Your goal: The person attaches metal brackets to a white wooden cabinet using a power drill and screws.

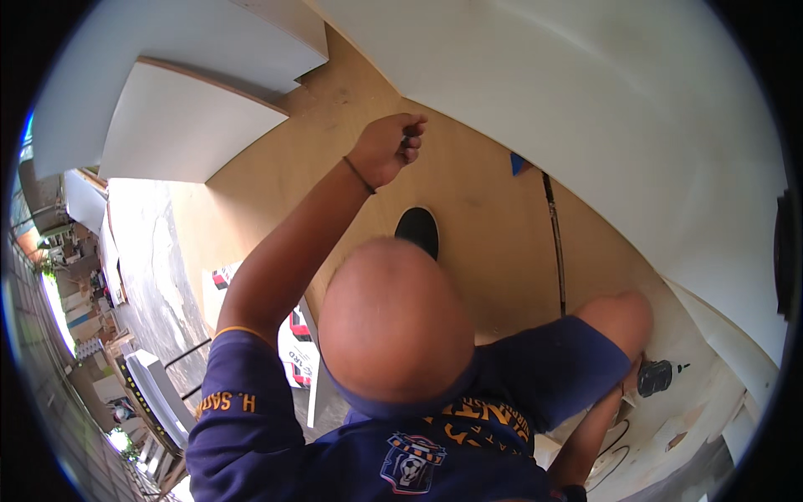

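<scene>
My left hand point(389, 149) is raised over the plywood sheet point(477, 201), close to the edge of a large white panel point(585, 92). Its fingers are curled, and a small dark thing may sit between them, too small to name. My right hand point(632, 378) is low at the right, mostly hidden behind my bent right knee point(619, 322). It grips what looks like a power drill, whose black front end point(656, 378) and thin bit point to the right. The drill's handle is out of sight.
White boards point(184, 117) lean at the upper left. A dark rod point(554, 243) and a blue piece point(519, 163) lie beside the large panel. My dark shoe point(418, 228) rests on the plywood. A printed white package point(297, 347) sits by my left knee point(397, 322). Cables point(615, 456) trail at lower right.
</scene>
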A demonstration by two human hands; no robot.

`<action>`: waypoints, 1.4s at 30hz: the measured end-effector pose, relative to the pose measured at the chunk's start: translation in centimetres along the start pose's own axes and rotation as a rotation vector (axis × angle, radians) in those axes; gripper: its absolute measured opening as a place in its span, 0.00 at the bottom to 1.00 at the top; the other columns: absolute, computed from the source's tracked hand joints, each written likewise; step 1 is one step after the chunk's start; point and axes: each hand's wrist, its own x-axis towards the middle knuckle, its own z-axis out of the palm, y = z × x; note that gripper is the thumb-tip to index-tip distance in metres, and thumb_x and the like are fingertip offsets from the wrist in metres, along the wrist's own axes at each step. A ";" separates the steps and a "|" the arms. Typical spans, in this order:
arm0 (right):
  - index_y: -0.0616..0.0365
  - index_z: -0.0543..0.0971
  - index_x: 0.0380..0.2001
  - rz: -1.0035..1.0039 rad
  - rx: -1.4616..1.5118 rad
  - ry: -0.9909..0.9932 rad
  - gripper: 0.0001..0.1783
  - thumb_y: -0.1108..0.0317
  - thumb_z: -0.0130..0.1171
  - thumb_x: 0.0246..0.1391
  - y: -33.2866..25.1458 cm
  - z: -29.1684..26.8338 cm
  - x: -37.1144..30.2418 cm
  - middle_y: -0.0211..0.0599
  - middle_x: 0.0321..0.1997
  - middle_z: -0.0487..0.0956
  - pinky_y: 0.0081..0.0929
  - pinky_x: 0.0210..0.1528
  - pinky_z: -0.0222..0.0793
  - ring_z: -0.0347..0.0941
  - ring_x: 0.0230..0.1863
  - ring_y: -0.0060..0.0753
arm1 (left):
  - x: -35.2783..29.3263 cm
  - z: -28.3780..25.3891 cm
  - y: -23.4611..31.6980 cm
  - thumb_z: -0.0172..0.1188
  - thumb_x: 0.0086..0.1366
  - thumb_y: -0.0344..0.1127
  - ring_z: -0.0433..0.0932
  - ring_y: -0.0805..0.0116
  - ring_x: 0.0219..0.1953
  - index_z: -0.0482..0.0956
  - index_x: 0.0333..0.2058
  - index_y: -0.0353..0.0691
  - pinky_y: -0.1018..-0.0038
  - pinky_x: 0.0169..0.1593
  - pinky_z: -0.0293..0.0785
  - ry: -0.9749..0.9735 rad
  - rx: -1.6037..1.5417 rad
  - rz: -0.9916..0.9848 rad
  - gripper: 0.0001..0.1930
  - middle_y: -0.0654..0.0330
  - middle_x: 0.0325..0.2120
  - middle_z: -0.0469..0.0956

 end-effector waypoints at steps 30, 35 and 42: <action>0.54 0.76 0.36 -1.180 -0.764 -1.416 0.11 0.67 0.62 0.46 -48.8 35.2 -20.4 0.36 0.34 0.80 0.45 0.65 0.54 0.76 0.42 0.44 | 25.5 1.9 -3.6 0.56 0.65 0.41 0.71 0.75 0.26 0.79 0.40 0.40 0.77 0.29 0.69 -0.178 0.523 0.244 0.12 0.63 0.29 0.73; 0.56 0.78 0.36 -0.818 -0.566 -1.615 0.13 0.68 0.63 0.44 -49.0 38.0 -17.5 0.37 0.32 0.80 0.39 0.56 0.65 0.77 0.39 0.44 | 20.2 2.1 -2.2 0.54 0.65 0.37 0.63 0.79 0.20 0.75 0.41 0.37 0.81 0.22 0.60 -0.227 -0.033 -0.070 0.11 0.67 0.27 0.67; 0.57 0.78 0.42 -1.268 -0.214 -1.623 0.22 0.66 0.70 0.40 -45.2 42.4 -12.5 0.39 0.40 0.80 0.32 0.49 0.70 0.76 0.42 0.40 | 12.9 0.9 -1.0 0.55 0.64 0.36 0.65 0.79 0.22 0.74 0.40 0.35 0.81 0.24 0.63 -0.173 0.285 -0.059 0.11 0.62 0.31 0.75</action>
